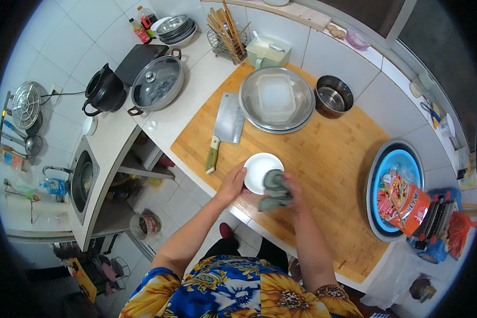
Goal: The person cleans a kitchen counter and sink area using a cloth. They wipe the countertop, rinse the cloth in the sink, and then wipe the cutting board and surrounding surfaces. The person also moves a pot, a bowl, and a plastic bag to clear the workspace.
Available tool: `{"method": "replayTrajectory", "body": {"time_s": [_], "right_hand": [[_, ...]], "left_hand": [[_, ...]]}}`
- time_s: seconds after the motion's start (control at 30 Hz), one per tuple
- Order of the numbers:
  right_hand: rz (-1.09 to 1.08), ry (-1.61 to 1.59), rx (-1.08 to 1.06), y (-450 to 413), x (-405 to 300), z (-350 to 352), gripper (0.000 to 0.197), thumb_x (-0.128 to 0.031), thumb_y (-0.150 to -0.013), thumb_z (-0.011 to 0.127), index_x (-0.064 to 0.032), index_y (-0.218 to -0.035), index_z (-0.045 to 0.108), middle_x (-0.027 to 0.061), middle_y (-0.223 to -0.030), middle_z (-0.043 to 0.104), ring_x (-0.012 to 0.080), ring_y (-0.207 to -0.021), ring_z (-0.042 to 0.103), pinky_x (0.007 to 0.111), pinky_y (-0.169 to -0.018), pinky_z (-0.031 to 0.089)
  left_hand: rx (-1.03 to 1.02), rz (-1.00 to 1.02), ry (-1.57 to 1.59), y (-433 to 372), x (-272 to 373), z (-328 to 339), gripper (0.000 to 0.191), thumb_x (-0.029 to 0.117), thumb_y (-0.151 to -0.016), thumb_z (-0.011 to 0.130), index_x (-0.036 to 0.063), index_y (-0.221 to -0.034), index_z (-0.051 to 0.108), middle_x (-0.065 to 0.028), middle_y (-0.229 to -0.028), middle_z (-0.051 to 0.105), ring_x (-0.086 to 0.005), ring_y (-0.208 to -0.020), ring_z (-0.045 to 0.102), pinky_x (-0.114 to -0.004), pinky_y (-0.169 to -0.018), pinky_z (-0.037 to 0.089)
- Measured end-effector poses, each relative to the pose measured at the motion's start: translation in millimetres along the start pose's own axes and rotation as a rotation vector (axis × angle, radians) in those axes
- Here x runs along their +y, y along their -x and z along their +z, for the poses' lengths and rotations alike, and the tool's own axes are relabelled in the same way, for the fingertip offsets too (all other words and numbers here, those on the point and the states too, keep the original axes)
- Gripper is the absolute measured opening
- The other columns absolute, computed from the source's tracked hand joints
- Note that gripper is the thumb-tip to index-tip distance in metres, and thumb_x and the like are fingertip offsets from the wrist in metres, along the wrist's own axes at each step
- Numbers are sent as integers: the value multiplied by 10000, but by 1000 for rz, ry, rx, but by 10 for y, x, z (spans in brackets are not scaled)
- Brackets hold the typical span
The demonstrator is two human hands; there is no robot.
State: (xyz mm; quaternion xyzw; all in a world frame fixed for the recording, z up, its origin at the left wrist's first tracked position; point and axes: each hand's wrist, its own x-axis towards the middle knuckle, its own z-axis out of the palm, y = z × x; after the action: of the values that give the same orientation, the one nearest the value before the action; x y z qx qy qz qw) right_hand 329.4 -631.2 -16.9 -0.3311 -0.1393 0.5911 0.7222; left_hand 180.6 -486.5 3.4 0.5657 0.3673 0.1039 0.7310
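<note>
My left hand [231, 182] grips the left rim of a small white dish [258, 169], held above the front part of a large wooden board [322, 175]. In my right hand [296, 192] is a bunched grey-green cloth [276, 190], which overlaps the dish's lower right side. That hand is slightly blurred. A cleaver [228, 121] with a green and cream handle lies on the board, beyond the dish and to its left. Behind the dish stand stacked steel basins [248, 113] with a translucent plastic container [277, 95] in the top one.
A steel pot [334, 97] stands at the board's back. On the right, a blue basket [381, 179] inside a metal basin holds packaged food [405, 202]. Left are a lidded pan [159, 83], a black pot [105, 89] and a sink [83, 179]. A wire chopstick holder [226, 37] stands behind.
</note>
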Motion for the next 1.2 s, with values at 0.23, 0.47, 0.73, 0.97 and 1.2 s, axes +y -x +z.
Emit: {"method": "replayTrajectory", "body": {"time_s": [0.23, 0.47, 0.73, 0.97, 1.2], "right_hand": [[-28, 480, 348, 173, -718, -315, 338, -288, -896, 523, -51, -1130, 578, 83, -976, 646, 218, -919, 627, 364, -827, 509], [-635, 2080, -210, -516, -554, 590, 221, -162, -751, 632, -48, -936, 671, 122, -864, 638, 298, -843, 611, 434, -739, 470], [103, 2215, 13, -502, -39, 786, 191, -225, -715, 620, -60, -768, 702, 159, -805, 677, 323, -775, 643, 422, -700, 525], [158, 1778, -30, -180, -5, 865, 294, -271, -712, 571, -16, -809, 681, 212, -816, 659, 377, -750, 629, 442, -692, 510], [-34, 1656, 469, 1036, -226, 412, 322, -256, -742, 587, -36, -966, 655, 202, -811, 630, 377, -789, 602, 450, -731, 493]], "left_hand": [[-89, -49, -121, -51, 96, -124, 425, 216, -985, 414, 56, -1377, 389, -120, -971, 615, -177, -698, 661, -298, -564, 588], [-51, 74, -576, -128, 306, -34, 377, 50, -899, 477, 16, -1273, 442, -151, -779, 634, -187, -496, 618, -317, -453, 530], [107, 376, -660, -302, -44, -13, 377, 11, -813, 452, 33, -1183, 525, -259, -872, 636, -391, -705, 644, -455, -639, 523], [40, 457, -665, -346, -98, -101, 342, 31, -801, 451, 0, -1128, 546, -277, -924, 632, -423, -847, 626, -476, -735, 501], [-173, 39, -382, -281, 313, -59, 429, -78, -781, 347, -68, -1207, 402, -229, -855, 614, -278, -525, 637, -365, -385, 530]]}}
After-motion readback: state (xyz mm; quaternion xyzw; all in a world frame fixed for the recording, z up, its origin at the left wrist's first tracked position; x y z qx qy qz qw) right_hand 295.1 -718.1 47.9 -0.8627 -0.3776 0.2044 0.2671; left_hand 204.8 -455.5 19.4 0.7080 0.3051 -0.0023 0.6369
